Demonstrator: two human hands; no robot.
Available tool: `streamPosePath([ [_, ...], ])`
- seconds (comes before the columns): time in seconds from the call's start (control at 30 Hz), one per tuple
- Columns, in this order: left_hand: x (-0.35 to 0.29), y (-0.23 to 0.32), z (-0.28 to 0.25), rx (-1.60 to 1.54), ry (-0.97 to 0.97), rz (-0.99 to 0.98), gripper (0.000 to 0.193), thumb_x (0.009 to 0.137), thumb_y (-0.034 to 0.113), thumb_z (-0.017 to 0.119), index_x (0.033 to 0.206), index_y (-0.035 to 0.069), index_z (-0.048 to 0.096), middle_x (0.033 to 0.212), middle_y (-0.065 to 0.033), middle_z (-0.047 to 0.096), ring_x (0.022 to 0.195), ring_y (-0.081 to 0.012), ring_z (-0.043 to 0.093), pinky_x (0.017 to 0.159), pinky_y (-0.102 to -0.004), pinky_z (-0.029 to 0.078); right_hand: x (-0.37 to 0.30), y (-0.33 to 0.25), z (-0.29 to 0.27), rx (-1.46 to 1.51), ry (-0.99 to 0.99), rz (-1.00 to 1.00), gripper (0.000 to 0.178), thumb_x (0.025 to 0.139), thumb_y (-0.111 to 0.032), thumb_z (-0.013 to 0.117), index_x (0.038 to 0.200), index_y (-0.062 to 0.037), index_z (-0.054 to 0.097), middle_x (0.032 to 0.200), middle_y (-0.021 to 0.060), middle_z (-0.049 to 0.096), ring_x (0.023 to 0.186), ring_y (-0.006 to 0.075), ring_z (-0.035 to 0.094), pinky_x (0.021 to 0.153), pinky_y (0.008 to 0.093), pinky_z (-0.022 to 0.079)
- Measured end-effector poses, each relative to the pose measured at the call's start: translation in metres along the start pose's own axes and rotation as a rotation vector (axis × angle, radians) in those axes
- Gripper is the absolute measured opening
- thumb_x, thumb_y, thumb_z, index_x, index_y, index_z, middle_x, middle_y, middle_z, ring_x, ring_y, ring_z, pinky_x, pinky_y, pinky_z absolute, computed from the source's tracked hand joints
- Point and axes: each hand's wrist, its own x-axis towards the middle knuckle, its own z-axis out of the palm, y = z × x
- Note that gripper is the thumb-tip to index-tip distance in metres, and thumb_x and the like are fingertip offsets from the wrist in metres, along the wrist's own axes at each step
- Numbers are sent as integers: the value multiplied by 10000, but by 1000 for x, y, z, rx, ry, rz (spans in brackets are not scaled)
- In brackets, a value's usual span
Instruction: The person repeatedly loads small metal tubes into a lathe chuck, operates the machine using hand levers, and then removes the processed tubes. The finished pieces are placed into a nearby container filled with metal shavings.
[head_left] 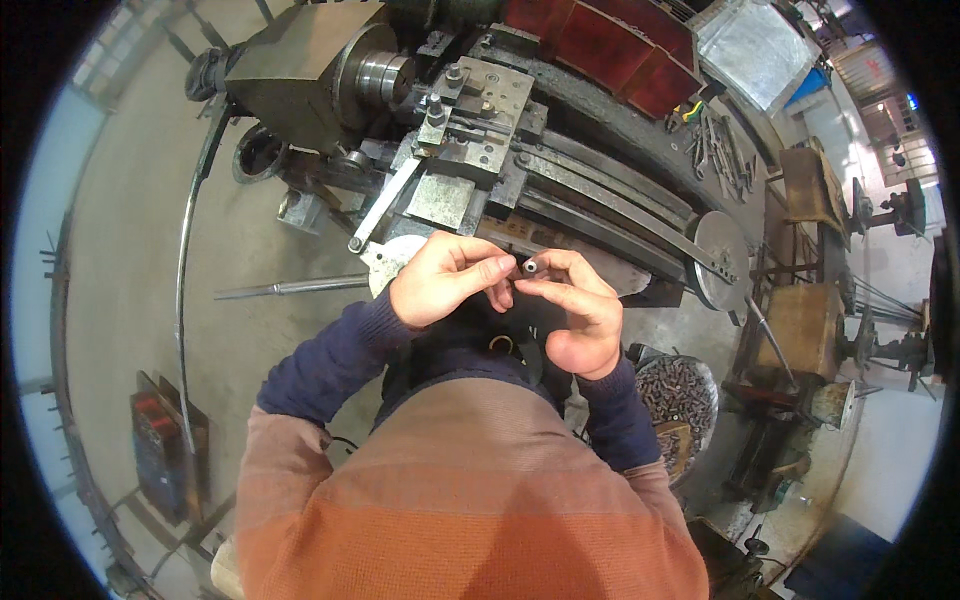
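Observation:
In front of my chest, just before the lathe, both hands meet. My right hand [588, 312] pinches a small metal bushing [530, 267], a short cylinder with a dark hole in the end facing up. Close beside it, my left hand [440, 283] has its thumb and fingers pressed together. Whatever lies between those left fingertips, if anything, is too small to make out. Beyond the hands stands the lathe carriage [442, 200] with its bolted tool post [436, 112]. The bare round spindle nose [382, 77] is at the upper left.
A container of many small metal pieces [672, 392] sits low at my right. Several wrenches [715, 150] lie behind the lathe bed, near a red box [610, 50]. A long lever [290, 287] sticks out left of my hands. Another machine [800, 330] stands at the right.

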Motion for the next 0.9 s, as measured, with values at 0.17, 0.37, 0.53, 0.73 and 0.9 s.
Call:
streamPosePath([
  [0.17,-1,-1,0,-17,-16,21,286,905,206,508,838,-50,615,702,-98,629,670,-142,599,644,-262,472,2,-4,2,-101,-8,-40,497,730,-398,581,986,25,634,1036,165,545,927,269,559,808,325,449],
  [0.37,-4,1,-1,-13,-23,32,271,901,193,513,850,-54,614,714,-100,630,672,-144,599,646,-263,476,3,-9,5,-123,7,-13,460,726,-361,584,976,22,638,1025,167,553,912,270,571,802,320,451],
  [0.53,-5,0,-2,-16,-21,42,258,898,179,517,863,-60,609,719,-103,632,678,-149,602,653,-266,480,2,-7,4,-103,7,5,445,715,-349,588,961,18,645,1021,170,564,908,269,574,793,314,449],
  [0.73,-4,1,-3,-15,-44,16,231,895,157,524,886,-61,602,724,-100,628,672,-138,597,646,-256,489,1,-4,4,-28,19,27,473,739,-393,605,956,25,649,1016,162,570,917,251,571,798,310,444],
  [0.9,-5,2,-1,-16,-44,10,225,893,154,529,884,-59,602,728,-99,630,676,-134,598,647,-253,488,-5,5,8,211,72,64,467,719,-374,644,950,32,657,1017,155,571,938,238,561,814,312,435],
])
